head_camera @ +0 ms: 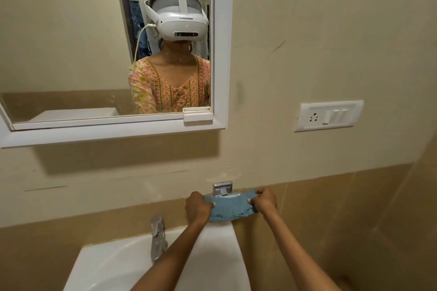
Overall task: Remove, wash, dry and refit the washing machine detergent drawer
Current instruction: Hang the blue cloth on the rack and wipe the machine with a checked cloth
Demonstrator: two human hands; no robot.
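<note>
Both hands are raised to the wall above the back of the sink, and between them they hold a blue cloth (230, 207). The left hand (198, 208) is closed in a fist around the cloth's left end, knuckles toward the camera. The right hand (264, 199) pinches the right end, fingers curled over the top edge and thumb pressing the front. The cloth is stretched sideways from one hand to the other and its ruffled lower edge hangs down just above the sink's back rim.

Right behind the cloth's upper edge, between the two hands, a small chrome wall fitting (222, 188) sticks out from the tiles; the cloth seems to touch or drape against it, though whether it hangs on it cannot be told.

Below and to the left of the left hand stands a chrome tap (158, 238) on the white sink (111, 264), and the left forearm crosses in front of the basin.

Above the hands, up and to the left, hangs a white-framed mirror (221, 54). Up and to the right of the right hand is a white switch plate (328, 115) on the beige wall.

The detergent drawer does not show anywhere in this view, so its place relative to the hands cannot be told.
</note>
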